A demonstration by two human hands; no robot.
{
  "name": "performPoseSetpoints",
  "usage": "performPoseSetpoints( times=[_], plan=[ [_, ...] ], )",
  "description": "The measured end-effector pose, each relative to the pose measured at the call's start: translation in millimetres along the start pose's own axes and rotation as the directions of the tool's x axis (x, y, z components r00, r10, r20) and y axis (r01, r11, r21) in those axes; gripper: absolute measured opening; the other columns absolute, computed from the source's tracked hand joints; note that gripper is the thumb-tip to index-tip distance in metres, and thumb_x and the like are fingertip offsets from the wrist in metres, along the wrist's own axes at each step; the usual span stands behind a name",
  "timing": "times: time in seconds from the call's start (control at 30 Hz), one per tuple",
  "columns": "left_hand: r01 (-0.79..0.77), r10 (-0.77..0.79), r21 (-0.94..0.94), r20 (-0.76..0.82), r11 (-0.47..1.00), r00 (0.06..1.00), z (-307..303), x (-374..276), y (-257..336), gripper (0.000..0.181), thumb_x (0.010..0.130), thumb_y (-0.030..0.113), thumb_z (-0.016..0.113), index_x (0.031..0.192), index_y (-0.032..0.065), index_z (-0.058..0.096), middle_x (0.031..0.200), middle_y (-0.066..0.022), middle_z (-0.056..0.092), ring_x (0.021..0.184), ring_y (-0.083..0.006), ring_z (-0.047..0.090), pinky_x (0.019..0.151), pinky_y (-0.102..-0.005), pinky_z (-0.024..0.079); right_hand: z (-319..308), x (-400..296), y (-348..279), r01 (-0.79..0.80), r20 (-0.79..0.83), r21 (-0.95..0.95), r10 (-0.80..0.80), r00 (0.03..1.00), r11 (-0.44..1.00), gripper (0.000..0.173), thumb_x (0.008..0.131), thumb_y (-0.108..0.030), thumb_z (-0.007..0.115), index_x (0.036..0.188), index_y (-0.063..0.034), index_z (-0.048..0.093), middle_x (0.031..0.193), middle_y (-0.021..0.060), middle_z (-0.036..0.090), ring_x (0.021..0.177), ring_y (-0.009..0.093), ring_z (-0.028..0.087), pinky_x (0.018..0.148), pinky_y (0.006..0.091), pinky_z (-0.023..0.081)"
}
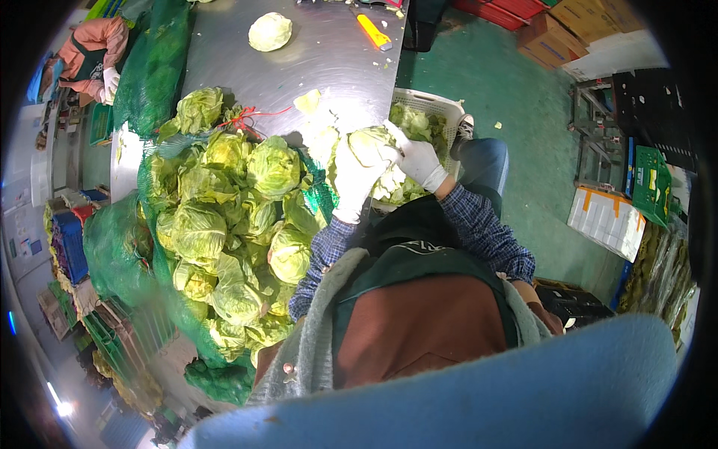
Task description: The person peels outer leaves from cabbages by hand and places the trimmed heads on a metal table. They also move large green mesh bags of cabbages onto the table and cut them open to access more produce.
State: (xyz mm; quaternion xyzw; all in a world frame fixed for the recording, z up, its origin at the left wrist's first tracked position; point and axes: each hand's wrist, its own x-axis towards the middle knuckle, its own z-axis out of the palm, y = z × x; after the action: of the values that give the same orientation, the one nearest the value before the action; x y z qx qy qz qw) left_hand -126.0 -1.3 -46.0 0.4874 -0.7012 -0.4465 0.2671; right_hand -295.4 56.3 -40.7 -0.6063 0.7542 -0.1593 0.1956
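Both my hands wear white gloves and are at a cabbage (369,145) near the metal table's edge. My left hand (356,178) grips it from the near left side. My right hand (418,160) touches its right side, with fingers on the outer leaves. Below and beside them a white plastic basket (429,96) holds loose cabbage leaves (418,120). To the left, a heap of green cabbages (201,231) lies in an opened green mesh bag. A pale, trimmed cabbage (270,32) rests farther up the table, left of a yellow-handled knife (371,29). Bright glare hides some detail around my left hand.
Filled green mesh sacks (154,73) stand along the left of the steel table (235,62). Red string (244,119) lies by the heap. A co-worker (95,56) is at the upper left. Cardboard boxes (547,42) and a foam box (603,221) sit at the right.
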Motion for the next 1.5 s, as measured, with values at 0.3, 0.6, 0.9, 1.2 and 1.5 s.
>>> performPoseSetpoints(
  times=[0.3,0.6,0.9,1.2,1.5],
  plan=[
    [-0.129,0.139,0.185,-0.044,0.974,0.989,10.7,-2.3,-11.8,0.102,0.063,0.036,0.089,0.142,-0.004,0.039,0.137,-0.0256,0.047,0.127,-0.0372,0.049,0.107,-0.0429,0.041,10.4,49.7,8.8,0.0,-0.189,0.052,0.01,0.982,0.999,0.03,0.094,-0.036,0.06,0.108,-0.0096,0.065,0.082,0.0151,0.068,0.064,0.03,0.066,0.06,0.0394,0.053],
    [-0.003,0.004,-0.047,0.01,0.999,1.0,-7.2,4.4,6.4,0.093,0.066,0.029,0.09,0.137,-0.0067,0.042,0.127,-0.0223,0.056,0.116,-0.0313,0.057,0.099,-0.039,0.048,5.9,10.0,8.5,0.089,0.071,0.043,-0.091,0.993,0.995,0.055,0.094,-0.033,0.052,0.143,-0.0092,0.044,0.068,0.0182,0.065,0.059,0.036,0.065,0.058,0.0475,0.053],
    [-0.069,0.071,-0.166,0.007,0.984,0.997,-3.1,0.8,-3.7,0.092,0.068,0.029,0.088,0.139,-0.006,0.041,0.131,-0.0243,0.053,0.121,-0.0332,0.054,0.102,-0.0394,0.046,39.7,31.1,33.0,0.355,-0.416,0.104,-0.284,0.864,0.929,0.037,0.091,-0.027,0.063,0.121,-0.0059,0.064,0.09,0.0144,0.071,0.068,0.029,0.068,0.061,0.0405,0.056],
    [-0.073,0.054,0.315,0.069,0.946,0.996,-12.0,9.3,-2.1,0.087,0.073,0.031,0.082,0.142,-0.0025,0.041,0.134,-0.0235,0.051,0.127,-0.0341,0.049,0.106,-0.0417,0.041,41.1,21.0,24.1,0.316,-0.338,0.294,-0.211,0.917,0.902,0.029,0.091,-0.024,0.063,0.112,-0.0042,0.068,0.097,0.0163,0.069,0.081,0.03,0.068,0.072,0.0372,0.056],
    [0.021,0.013,-0.234,0.143,0.972,0.99,-34.7,8.5,-43.4,0.085,0.077,0.018,0.078,0.147,-0.0005,0.034,0.145,-0.0192,0.043,0.133,-0.0293,0.043,0.112,-0.0379,0.036,60.9,25.8,42.5,-0.092,-0.144,0.544,0.2,0.969,0.834,0.03,0.095,-0.032,0.063,0.104,-0.0033,0.068,0.087,0.0136,0.072,0.074,0.027,0.07,0.067,0.034,0.056]
  ],
)
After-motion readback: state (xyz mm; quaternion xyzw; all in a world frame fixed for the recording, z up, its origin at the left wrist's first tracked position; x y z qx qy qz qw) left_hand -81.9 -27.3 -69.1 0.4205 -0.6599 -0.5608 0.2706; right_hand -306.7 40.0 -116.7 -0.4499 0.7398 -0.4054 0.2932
